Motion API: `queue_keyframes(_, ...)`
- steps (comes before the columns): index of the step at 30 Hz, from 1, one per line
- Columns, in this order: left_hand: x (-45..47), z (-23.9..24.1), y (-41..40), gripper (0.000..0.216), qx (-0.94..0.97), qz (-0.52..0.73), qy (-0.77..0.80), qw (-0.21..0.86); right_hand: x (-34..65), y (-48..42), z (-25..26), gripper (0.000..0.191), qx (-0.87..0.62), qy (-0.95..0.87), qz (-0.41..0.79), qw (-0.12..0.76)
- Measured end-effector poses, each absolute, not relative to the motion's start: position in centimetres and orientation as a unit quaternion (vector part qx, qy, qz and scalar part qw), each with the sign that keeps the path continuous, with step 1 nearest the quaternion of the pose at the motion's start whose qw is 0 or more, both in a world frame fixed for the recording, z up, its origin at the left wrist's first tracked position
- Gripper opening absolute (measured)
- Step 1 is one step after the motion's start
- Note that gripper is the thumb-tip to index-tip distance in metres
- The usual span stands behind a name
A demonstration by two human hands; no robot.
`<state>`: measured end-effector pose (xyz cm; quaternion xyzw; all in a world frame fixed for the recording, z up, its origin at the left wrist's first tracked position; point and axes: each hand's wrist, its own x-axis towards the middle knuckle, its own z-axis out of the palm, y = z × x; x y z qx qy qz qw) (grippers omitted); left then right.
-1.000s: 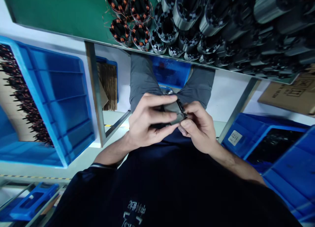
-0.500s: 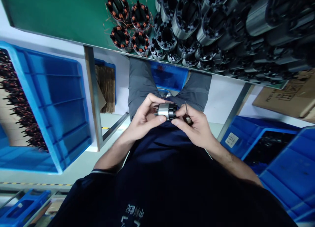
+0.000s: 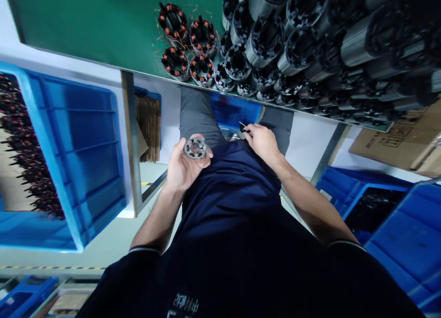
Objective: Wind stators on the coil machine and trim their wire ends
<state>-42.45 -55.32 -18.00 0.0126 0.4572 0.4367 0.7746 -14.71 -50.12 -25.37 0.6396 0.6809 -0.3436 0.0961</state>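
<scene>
My left hand is closed around a small metal stator core, its open round end turned up toward the camera, held over my left thigh. My right hand has come away to the right and pinches a thin metal tool whose tip points up-left, above my lap. On the green table top ahead stand wound stators with copper coils and several bare black-and-metal stator cores in rows.
A large blue crate with wound parts stands at the left, more blue crates at the right and one under the table between my knees. A cardboard box lies at the far right. Metal table legs frame my lap.
My hands have parted: the left turned the stator core end-up and moved it left, the right drew away to the right and up with the thin tool.
</scene>
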Motion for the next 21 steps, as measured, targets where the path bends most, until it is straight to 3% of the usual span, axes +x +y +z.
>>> queue_keyframes(4, -43.3, -17.3, -55.5, 0.063, 0.033, 0.443, 0.450, 0.775, -16.8, -46.7, -28.3, 0.040, 0.632, 0.691, -0.309, 0.168)
queue_keyframes(8, -44.0, -17.0, -56.2, 0.063, 0.052, 0.463, 0.467, 0.751, -17.9, -45.3, -28.8, 0.063, 0.654, 0.673, -0.313, 0.148)
queue_keyframes(11, -44.2, -17.1, -56.7, 0.062, 0.067, 0.465, 0.485, 0.737, -17.2, -46.2, -28.0, 0.060, 0.657, 0.652, -0.355, 0.131)
queue_keyframes(16, -45.9, -16.3, -56.8, 0.066, 0.131, 0.484, 0.514, 0.696, -14.1, -50.0, -23.3, 0.047, 0.589, 0.685, -0.421, 0.079)
queue_keyframes(21, -51.9, -14.1, -54.5, 0.057, 0.326, 0.394, 0.573, 0.641, -13.2, -52.4, -14.1, 0.043, 0.541, 0.708, -0.445, 0.088)
